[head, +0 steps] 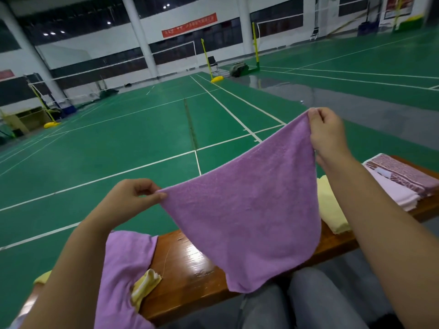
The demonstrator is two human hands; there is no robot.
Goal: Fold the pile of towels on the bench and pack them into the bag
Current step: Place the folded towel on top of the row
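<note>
I hold a purple towel [249, 210] spread in the air above the wooden bench [190, 262]. My left hand [133, 198] pinches its left top corner, and my right hand [325, 134] pinches the right top corner, higher up. The cloth hangs down in front of my knees. Another purple towel [123, 276] lies loose on the bench at the left, with a yellow striped towel [145, 288] on it. On the right lie a folded pale yellow towel [330, 210] and a stack of folded pink and patterned towels [401, 181]. No bag is in view.
The bench runs from lower left to the right edge, with bare wood in the middle. Beyond it spreads a green badminton court floor [142, 143] with white lines, net posts [205, 60] and pillars far off. My grey-trousered knees [297, 302] are below the bench.
</note>
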